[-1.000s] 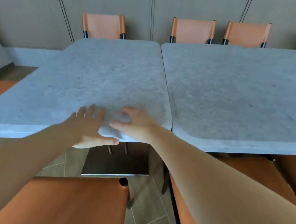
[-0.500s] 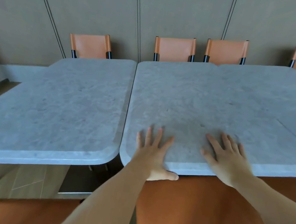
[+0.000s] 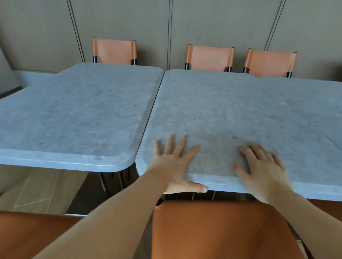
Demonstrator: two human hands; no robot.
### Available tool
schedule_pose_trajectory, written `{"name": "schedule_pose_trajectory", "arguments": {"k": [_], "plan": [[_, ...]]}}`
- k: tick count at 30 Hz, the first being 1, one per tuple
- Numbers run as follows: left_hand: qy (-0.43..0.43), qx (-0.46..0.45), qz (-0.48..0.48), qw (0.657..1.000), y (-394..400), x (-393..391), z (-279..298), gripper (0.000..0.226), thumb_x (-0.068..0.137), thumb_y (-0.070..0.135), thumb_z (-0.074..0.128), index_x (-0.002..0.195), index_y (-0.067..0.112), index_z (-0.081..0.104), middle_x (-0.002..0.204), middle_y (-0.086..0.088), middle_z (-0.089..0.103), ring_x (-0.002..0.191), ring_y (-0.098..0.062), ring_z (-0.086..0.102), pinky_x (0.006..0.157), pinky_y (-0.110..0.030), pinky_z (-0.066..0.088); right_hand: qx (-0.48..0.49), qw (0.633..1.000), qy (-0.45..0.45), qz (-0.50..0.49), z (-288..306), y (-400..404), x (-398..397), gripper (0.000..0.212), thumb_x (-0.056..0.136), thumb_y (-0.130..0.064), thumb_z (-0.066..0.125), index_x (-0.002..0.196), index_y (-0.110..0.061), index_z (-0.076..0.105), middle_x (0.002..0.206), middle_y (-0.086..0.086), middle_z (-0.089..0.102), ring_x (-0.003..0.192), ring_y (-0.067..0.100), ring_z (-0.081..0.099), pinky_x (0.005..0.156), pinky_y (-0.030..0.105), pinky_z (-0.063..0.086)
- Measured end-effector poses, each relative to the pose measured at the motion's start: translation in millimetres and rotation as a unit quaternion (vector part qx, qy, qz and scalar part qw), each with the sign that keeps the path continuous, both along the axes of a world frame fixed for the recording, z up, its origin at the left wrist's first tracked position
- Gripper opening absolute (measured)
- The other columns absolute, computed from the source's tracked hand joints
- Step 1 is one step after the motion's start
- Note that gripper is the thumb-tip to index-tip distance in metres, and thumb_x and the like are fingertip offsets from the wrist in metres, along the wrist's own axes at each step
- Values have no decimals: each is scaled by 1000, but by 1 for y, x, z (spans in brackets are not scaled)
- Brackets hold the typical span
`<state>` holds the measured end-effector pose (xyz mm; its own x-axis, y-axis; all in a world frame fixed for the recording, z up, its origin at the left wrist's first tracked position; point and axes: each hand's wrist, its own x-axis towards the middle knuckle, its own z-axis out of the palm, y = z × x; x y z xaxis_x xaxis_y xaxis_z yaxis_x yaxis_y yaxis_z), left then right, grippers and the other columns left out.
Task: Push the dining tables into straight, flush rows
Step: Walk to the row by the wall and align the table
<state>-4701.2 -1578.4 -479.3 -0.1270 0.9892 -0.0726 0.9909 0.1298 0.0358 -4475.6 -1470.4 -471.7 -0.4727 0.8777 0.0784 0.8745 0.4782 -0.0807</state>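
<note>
Four orange chairs point(image 3: 209, 57) stand in a row against the panelled wall point(image 3: 219, 18), far beyond the hands. A nearer orange chair back point(image 3: 228, 240) sits just below the wrists, with tiled floor point(image 3: 33, 188) down to their left.

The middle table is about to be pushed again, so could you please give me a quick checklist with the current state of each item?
1. Left hand flat on the middle table, thumb hooked under its near edge: ok.
2. Right hand flat on the same top, fingers spread: ok.
3. Seam with the left table closed: not ok, a narrow gap shows.
4. Near edges level: not ok, the middle table sits nearer the person.
5. Seam with the right table closed: cannot tell.
6. Near chair clear of the table: cannot tell.
</note>
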Motion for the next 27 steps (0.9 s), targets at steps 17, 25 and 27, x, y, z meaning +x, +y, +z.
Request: {"name": "schedule_pose_trajectory", "arguments": {"k": [17, 25, 27], "plan": [[19, 0, -7, 1000, 6, -6, -2, 116, 65, 99, 39, 153, 49, -18, 167, 2, -22, 152, -31, -26, 119, -66, -6, 27, 998, 55, 10, -6, 6, -1, 70, 90, -68, 32, 152, -35, 31, 165, -9, 23, 153, 11, 13, 126, 42, 9], [15, -2, -8, 1000, 14, -10, -2, 115, 65, 98, 39, 154, 49, -15, 167, 1, -21, 152, -31, -25, 120, -65, -7, 25, 998, 61, 14, -4, 11, -3, 71, 90, -68, 32, 152, -34, 33, 165, -8, 24, 153, 12, 14, 126, 42, 9], [16, -2, -7, 1000, 17, -12, -2, 115, 65, 99, 39, 154, 49, -15, 168, 2, -19, 153, -31, -23, 120, -65, -7, 26, 998, 59, 16, -5, 16, -7, 69, 92, -67, 33, 152, -33, 33, 165, -7, 24, 153, 12, 15, 126, 42, 9]]}}
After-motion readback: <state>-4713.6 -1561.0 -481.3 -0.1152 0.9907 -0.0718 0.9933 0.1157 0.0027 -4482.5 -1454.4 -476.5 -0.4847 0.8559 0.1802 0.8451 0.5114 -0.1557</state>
